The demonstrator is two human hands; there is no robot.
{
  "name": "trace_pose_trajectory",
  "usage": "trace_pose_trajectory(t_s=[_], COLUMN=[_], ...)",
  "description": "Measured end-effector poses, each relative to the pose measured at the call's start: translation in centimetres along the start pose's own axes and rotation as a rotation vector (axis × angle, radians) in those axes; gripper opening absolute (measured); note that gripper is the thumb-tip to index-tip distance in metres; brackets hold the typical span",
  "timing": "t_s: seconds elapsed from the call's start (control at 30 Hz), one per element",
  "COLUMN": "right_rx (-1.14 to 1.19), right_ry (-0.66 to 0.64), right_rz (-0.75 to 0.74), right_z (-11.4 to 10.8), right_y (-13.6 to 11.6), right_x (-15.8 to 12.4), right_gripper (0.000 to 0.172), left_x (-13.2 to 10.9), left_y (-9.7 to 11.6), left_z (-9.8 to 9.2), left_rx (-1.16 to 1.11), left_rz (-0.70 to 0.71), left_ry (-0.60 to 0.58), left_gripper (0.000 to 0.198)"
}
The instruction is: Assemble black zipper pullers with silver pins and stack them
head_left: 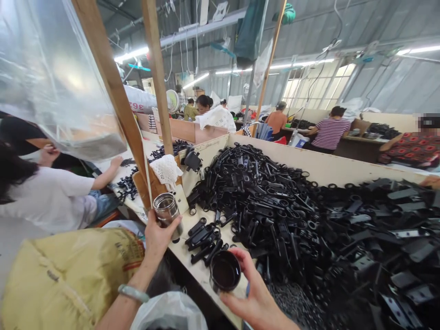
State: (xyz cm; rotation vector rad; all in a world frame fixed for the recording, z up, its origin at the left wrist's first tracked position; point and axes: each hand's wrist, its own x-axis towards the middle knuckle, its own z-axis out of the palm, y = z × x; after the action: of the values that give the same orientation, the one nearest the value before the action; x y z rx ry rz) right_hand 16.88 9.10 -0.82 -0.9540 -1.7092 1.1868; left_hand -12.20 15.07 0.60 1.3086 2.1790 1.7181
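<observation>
My left hand [160, 236] is wrapped round a clear, shiny drinking bottle [167, 213] with a metal-looking threaded neck and no lid on it. The bottle stands close to the left edge of the worktable, near a wooden post. In my right hand [252, 288] is a dark round cup [225, 271], its open mouth tilted toward me; it may be the bottle's lid. Dark liquid or a dark inner wall shows inside, I cannot tell which. Several black plastic parts [202, 236] lie between the two hands.
A large heap of black plastic parts [268, 192] covers the worktable, with small metal pieces [295, 300] at its front. A phone [181, 200] and white cloth [166, 169] are by the wooden post [139, 142]. A yellow sack [68, 275] and co-worker [51, 192] are at left.
</observation>
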Motion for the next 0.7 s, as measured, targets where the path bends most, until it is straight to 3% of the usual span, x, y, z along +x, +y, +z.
trace_pose_trajectory(t_s=[0.13,0.27,0.47,0.7], right_rx=[-0.134,-0.177,-0.107,-0.171], right_ry=[0.027,-0.038,-0.171,-0.251], right_rz=[0.082,0.092,-0.01,-0.059], right_z=[0.5,1.7,4.7,8.8], right_y=[0.4,0.1,-0.3,1.4], right_x=[2.1,5.3,10.9,15.8], right_gripper=[0.069,0.067,0.062,0.061], left_x=[-0.3,-0.5,-0.9,-1.3], left_y=[0.6,1.2,1.7,2.3], left_z=[-1.4,-3.1,-6.1,-8.7], left_rx=[-0.022,-0.001,0.017,-0.123], left_rz=[0.01,0.006,-0.027,-0.157], left_ry=[-0.008,0.02,0.032,0.071], left_gripper=[0.057,0.05,0.049,0.059])
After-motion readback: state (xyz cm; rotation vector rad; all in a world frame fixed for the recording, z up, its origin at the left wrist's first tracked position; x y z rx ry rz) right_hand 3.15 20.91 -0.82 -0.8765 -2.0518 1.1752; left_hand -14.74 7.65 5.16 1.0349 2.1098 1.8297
